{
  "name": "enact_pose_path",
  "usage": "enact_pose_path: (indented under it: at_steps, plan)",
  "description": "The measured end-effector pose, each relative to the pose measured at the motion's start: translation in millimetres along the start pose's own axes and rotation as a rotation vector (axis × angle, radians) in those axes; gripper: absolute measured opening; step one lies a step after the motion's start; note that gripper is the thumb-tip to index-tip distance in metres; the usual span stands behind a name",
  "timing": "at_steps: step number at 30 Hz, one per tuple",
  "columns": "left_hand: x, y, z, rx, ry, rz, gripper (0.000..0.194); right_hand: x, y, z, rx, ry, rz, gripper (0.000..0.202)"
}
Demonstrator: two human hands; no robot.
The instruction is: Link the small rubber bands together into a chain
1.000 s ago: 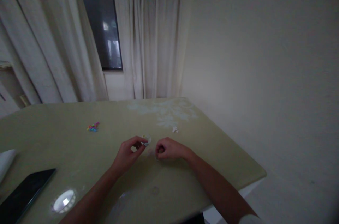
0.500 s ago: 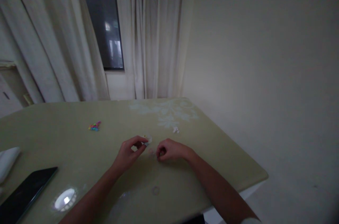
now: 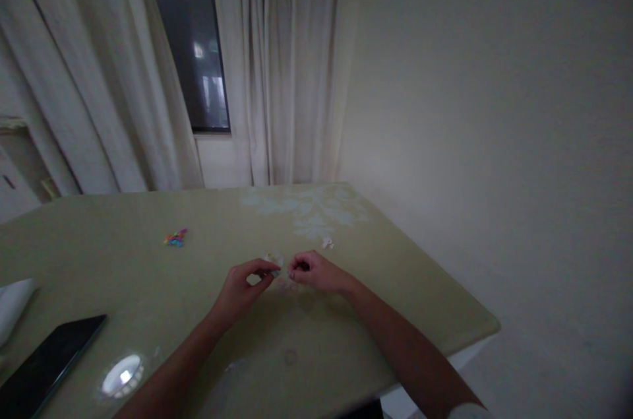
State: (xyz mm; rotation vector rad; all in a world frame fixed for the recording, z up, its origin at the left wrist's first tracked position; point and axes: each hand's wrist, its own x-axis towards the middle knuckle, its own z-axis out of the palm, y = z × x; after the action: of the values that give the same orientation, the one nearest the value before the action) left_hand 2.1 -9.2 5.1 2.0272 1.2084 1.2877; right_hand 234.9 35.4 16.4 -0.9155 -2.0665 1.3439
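Observation:
My left hand is closed in a pinch around a small pale, partly see-through piece, whose kind I cannot make out. Just right of it, a narrow gap away, my right hand has its fingers curled and fingertips pressed together; whatever they hold, if anything, is too small to tell. Behind the left fingertips lies a small clear item with a yellowish spot. A few small white pieces rest on the table beyond my right hand.
On the glossy greenish table, a little heap of bright multicoloured pieces lies far left. A dark flat device like a tablet and a white object are at the near left. Curtains and a wall stand behind.
My right hand has risen slightly away from me and moved a little left, its fingertips now nearer the left hand's. The left hand keeps its pinch almost in place.

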Motion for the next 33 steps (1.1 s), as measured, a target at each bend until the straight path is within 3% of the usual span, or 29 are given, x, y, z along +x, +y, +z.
enact_pose_path:
  at_steps: [4, 9, 17, 22, 28, 33]
  plan:
    - [-0.7, 0.5, 1.5, -0.023, -0.001, 0.020, 0.015, 4.8, 2.7, 7.6, 0.147, 0.067, -0.053, 0.034]
    - [-2.4, 0.5, 5.6, -0.070, 0.026, 0.022, 0.011, 6.9, 6.6, 16.6, 0.258, 0.032, -0.079, 0.047]
    - [-1.5, 11.5, 7.4, -0.057, 0.051, 0.124, 0.014, 7.9, 8.1, 24.6, 0.392, 0.052, 0.021, 0.047]
    - [-2.1, 13.3, 6.9, -0.035, 0.071, 0.093, 0.015, 8.5, 4.0, 26.4, 0.419, 0.093, 0.052, 0.043]
    - [17.7, 0.8, -22.1, 0.033, 0.037, -0.030, 0.019, 12.6, 1.4, 20.0, 0.454, 0.276, 0.043, 0.038]
    - [46.9, -20.0, -49.8, 0.294, -0.179, -0.085, 0.019, 16.0, 4.6, 16.4, 0.441, 0.369, 0.047, 0.037]
